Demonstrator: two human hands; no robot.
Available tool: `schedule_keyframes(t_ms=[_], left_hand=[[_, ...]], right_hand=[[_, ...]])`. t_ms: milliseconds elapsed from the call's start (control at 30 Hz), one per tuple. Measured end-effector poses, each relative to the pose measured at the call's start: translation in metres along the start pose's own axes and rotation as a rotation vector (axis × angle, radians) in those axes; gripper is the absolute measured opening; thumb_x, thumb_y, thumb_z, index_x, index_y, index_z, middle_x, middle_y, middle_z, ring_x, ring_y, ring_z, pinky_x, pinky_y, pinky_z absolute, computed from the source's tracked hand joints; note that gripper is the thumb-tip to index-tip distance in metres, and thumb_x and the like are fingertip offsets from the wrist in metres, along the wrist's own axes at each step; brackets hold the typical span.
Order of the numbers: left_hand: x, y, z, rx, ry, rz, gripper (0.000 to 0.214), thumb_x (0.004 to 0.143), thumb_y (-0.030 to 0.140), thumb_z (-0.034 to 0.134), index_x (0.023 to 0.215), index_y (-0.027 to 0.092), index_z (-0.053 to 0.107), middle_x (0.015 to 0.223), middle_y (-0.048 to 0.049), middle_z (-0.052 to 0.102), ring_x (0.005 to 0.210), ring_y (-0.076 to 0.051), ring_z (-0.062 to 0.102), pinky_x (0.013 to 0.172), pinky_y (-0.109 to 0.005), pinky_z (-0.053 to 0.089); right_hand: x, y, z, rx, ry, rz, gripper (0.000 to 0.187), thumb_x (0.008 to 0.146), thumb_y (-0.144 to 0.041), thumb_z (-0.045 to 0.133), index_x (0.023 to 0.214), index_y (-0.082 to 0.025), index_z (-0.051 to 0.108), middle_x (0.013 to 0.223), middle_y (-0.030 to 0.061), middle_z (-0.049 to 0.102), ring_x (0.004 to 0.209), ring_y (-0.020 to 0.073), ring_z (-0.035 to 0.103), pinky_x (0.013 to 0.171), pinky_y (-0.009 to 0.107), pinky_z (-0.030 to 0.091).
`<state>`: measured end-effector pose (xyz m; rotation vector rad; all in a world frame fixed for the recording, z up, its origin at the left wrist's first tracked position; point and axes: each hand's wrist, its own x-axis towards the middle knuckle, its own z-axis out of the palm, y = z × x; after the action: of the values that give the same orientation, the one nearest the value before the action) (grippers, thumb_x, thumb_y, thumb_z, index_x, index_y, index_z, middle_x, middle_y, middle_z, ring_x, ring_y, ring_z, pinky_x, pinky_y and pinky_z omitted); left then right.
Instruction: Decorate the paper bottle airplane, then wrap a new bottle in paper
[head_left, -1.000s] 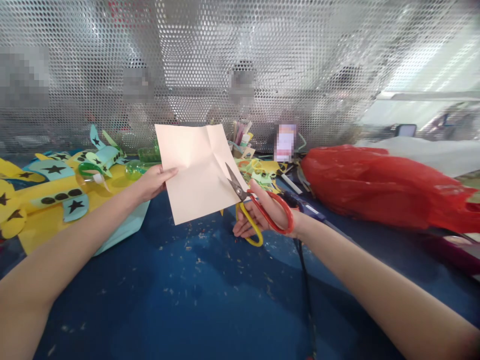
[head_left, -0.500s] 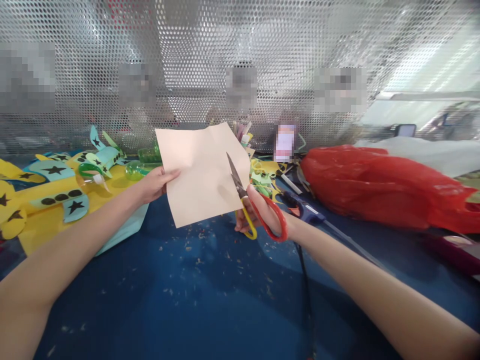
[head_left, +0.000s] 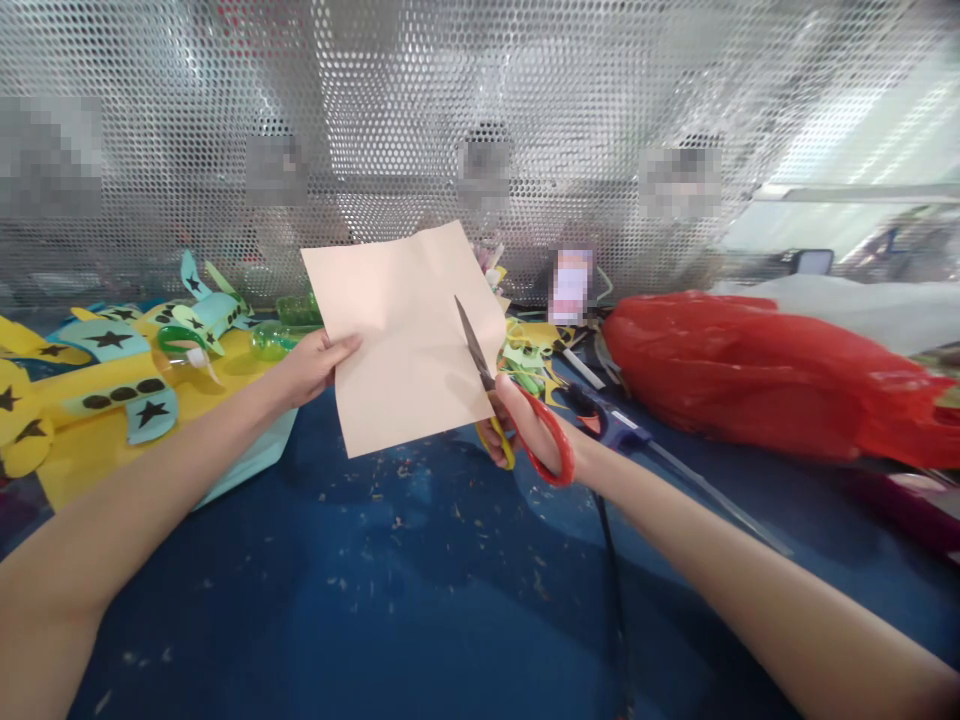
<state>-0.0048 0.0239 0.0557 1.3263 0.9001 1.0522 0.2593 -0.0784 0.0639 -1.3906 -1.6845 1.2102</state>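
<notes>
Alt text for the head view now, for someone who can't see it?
The left hand holds a pale paper sheet above a blue table; the right hand holds red-and-yellow-handled scissors, one blade crossing the sheet's front. Black-starred yellow and light-blue paper shapes lie at left, a red plastic bag at right.

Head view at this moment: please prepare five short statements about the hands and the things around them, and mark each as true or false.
1. The left hand grips the pale sheet near its left edge. True.
2. The right hand holds the scissors. True.
3. Both handle loops of the scissors are red. False: one is red, the other is yellow.
4. The pale sheet lies flat on the table. False: it is held up above the blue table.
5. The red plastic bag is in the right half of the picture. True.
</notes>
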Motion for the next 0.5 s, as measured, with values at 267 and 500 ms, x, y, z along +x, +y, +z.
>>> schedule_keyframes(t_ms=[267,500], left_hand=[[-0.0017,0.0019,0.0014,0.046,-0.009,0.017,0.036,0.081,0.031,0.067,0.109,0.009,0.066,0.108,-0.0134,0.073,0.106,-0.029,0.066,0.095,-0.041,0.053],[-0.0037,0.0036,0.0041,0.035,0.003,0.016,0.034,0.081,0.03,0.067,0.108,0.008,0.066,0.107,-0.0129,0.073,0.101,-0.028,0.068,0.093,-0.041,0.053]], right_hand=[[-0.0002,0.0037,0.0002,-0.013,0.021,0.042,0.062,0.086,-0.075,0.022,0.056,-0.023,0.036,0.051,-0.0004,0.043,0.044,0.012,0.046,0.047,0.029,0.04],[0.003,0.0081,0.003,0.061,0.067,0.057,0.058,0.086,-0.074,0.03,0.058,-0.024,0.035,0.049,-0.003,0.039,0.04,0.0107,0.043,0.042,0.028,0.038]])
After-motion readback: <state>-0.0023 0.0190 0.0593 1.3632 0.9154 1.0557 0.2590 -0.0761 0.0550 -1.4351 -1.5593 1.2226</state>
